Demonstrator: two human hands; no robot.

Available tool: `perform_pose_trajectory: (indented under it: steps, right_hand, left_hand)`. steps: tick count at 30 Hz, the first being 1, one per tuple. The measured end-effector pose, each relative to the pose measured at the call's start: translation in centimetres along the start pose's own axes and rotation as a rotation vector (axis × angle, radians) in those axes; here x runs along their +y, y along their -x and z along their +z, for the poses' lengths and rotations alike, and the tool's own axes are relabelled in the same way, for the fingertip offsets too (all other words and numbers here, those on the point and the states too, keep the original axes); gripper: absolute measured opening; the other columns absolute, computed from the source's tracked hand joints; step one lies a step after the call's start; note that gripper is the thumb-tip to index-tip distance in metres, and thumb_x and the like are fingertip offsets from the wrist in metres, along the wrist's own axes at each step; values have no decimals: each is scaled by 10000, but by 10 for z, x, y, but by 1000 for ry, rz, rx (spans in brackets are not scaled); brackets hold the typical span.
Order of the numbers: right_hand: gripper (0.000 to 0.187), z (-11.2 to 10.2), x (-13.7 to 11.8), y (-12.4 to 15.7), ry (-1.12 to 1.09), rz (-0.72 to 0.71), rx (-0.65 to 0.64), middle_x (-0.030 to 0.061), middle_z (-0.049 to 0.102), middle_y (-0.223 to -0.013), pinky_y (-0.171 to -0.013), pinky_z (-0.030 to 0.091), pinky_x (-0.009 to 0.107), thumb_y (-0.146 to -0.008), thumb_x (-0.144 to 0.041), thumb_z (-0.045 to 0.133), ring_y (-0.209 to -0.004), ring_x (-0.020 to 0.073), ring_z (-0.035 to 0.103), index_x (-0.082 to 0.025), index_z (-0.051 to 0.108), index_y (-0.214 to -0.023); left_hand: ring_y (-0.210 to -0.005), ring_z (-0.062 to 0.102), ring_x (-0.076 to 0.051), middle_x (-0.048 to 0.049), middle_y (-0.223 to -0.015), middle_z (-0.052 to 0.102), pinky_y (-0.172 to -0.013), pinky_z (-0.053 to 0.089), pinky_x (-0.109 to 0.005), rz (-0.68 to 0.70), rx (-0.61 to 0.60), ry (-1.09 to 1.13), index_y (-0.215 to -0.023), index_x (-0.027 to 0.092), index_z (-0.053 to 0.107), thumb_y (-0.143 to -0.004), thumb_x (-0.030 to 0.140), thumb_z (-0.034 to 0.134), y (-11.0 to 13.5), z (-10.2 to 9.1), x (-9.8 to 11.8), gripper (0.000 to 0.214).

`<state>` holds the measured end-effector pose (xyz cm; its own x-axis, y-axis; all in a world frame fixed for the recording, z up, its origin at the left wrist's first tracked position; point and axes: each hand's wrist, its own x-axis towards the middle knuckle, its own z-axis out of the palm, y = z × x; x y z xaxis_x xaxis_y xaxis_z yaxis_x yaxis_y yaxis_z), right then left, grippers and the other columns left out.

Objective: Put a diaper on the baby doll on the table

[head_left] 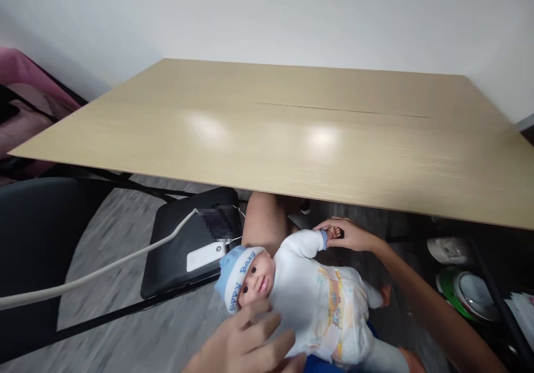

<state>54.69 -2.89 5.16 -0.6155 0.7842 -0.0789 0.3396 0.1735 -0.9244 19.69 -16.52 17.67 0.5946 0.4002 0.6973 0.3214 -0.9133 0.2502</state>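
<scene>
A baby doll [306, 298] in a white top, a blue-and-white cap and a printed diaper lies face up across my lap, below the table's front edge. My left hand [250, 342] rests on the doll's shoulder and chest beside its head, fingers stretched flat. My right hand [348, 234] is closed around the doll's raised hand at the blue cuff. One of the doll's bare feet [386, 294] shows past my right forearm.
A light wooden table [292, 133] fills the upper view. Under it to the left lies a black bag [187, 245] with a white charger and cable [95, 273]. A dark chair [33, 239] stands at far left. Bowls and containers [463, 289] sit at lower right.
</scene>
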Motion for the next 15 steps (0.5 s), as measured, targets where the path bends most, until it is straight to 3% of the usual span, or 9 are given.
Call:
perform_pose_trajectory:
  steps: [1,3,7,12,15]
  right_hand:
    - [478,-1,2,-1,-32,1,-7,62,841,-1332,-1087,567,464,-937,-480,899,-1202,304,765,-313,825,-1379]
    - [541,-2,6,-2,-114,21,9,64,841,-1277,-1037,570,425,-886,-470,965,-1161,284,771,-298,821,-1379]
    - [696,1,16,-5,-359,96,137,25,794,-1122,-951,568,365,-753,-371,1067,-1024,222,741,-281,799,-1389]
    - [709,25,34,-9,-715,165,304,27,781,-1115,-991,556,355,-624,-310,1131,-1059,215,714,-253,833,-1265]
    - [674,46,43,-10,-812,197,382,30,776,-1147,-996,558,350,-717,-459,1091,-1083,213,714,-276,814,-1303]
  left_hand:
    - [-837,719,-169,49,-888,815,-904,593,-368,35,-2,-33,-1016,260,740,-1062,136,652,-19,4,-8,159]
    - [-908,720,-195,22,-982,835,-939,553,-402,26,-118,-111,-1156,227,750,-1120,153,600,-49,8,-22,171]
    - [-1048,703,-257,-59,-1228,812,-931,526,-431,-230,-343,-151,-1381,193,693,-1185,304,576,-79,21,-35,254]
    - [-1310,658,-339,-124,-1478,715,-1031,541,-492,-497,-469,-112,-1502,202,626,-1174,397,596,-68,69,-34,382]
    - [-1385,635,-371,-158,-1547,682,-1089,533,-537,-552,-504,-122,-1517,184,617,-1153,388,628,-50,96,-36,418]
